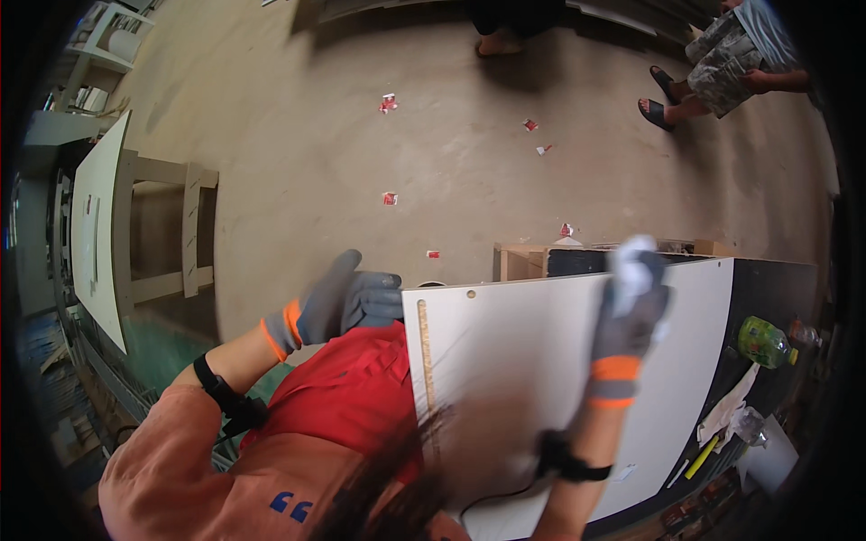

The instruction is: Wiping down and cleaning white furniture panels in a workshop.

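Note:
A white board (532, 361) with a hole near its far left corner and a brown slot along its left edge lies in front of me. My right hand (625, 316), in a grey glove with an orange cuff, is closed on a crumpled white cloth (637, 257) at the board's far edge. Hand and cloth are smeared by motion. My left hand (354, 296), gloved the same way, is beside the board's far left corner. Its thumb stands apart from the fingers, whose tips point at the board's edge; whether they touch it, I cannot tell.
The board rests on a dark worktop (767, 279). On it, at right, are a green bottle (764, 342), a yellow pen-like tool (701, 457) and clear plastic. Another white panel (101, 234) sits on a wooden frame at left. Red scraps (390, 198) dot the floor. A person (722, 72) is at far right.

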Demonstrator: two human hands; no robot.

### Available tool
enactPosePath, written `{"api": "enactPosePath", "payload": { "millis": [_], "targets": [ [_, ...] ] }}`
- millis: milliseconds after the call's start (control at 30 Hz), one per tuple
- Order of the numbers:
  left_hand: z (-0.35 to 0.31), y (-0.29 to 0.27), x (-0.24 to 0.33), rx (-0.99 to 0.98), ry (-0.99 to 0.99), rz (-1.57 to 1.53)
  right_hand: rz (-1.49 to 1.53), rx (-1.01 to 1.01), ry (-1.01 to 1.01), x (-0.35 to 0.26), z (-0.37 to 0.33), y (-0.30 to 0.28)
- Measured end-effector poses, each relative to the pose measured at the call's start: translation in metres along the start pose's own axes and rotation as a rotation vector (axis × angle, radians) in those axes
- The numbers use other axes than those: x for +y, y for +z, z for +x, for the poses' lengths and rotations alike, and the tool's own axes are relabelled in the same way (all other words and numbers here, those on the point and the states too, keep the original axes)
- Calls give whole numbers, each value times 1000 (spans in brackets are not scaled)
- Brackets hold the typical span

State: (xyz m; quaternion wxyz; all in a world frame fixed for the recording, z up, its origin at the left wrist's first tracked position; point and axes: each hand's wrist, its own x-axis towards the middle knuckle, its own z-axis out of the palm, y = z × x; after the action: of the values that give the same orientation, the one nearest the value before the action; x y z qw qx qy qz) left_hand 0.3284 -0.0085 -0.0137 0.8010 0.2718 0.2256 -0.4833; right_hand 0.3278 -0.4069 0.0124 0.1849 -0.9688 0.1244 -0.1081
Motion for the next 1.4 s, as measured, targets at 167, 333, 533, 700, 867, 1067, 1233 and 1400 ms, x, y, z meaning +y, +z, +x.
{"api": "enactPosePath", "payload": {
  "millis": [167, 333, 533, 700, 867, 1067, 1233, 1400],
  "targets": [
    [-6, -25, 17, 58, 47, 45, -64, 118, 158, 54, 27, -6],
    [4, -23, 45, 228, 7, 255, 248, -353, -234, -138, -63, 42],
    [28, 15, 85, 138, 114, 498, 527, -1070, -307, -233, -157, 50],
    [13, 23, 77, 141, 612, 1288, 1519, -726, 471, -165, -209, 0],
    [-2, 74, 24, -409, 1054, 2216, 1000, -81, 117, -144, -211, -96],
    [-13, 97, -86, -1093, 1028, 2467, -50, -97, 394, -177, -393, 0],
    [8, 89, -115, -1063, 1267, 2588, -209, 427, 935, -158, -485, -39],
    [19, 84, -123, -1180, 1505, 2569, -10, 1037, 1467, -82, -620, -28]
  ]
}}
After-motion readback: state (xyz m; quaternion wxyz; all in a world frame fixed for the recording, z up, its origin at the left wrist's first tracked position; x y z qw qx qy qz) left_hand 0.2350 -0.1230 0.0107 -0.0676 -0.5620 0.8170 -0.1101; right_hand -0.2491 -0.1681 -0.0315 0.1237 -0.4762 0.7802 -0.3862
